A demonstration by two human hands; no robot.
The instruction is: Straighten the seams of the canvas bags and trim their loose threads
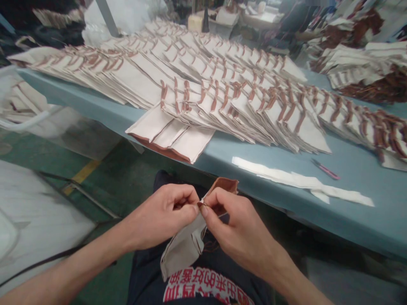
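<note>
Together, the left hand (174,209) and right hand (238,220) pinched a cream-and-brown, flat fabric pouch (182,248) beside the long blue counter (375,178).

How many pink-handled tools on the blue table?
1: the pink-handled tool lies just beyond the white strips. More could be hidden under the fabric stacks.

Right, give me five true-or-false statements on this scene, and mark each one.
1. The left hand and right hand pinch a cream-and-brown fabric piece. True.
2. The table has a red surface. False: it is blue.
3. A pink-handled tool lies on the table. True.
4. White strips hang over the left hand. False: they lie on the table.
5. Cream pieces lie in overlapping stacks. True.
</note>
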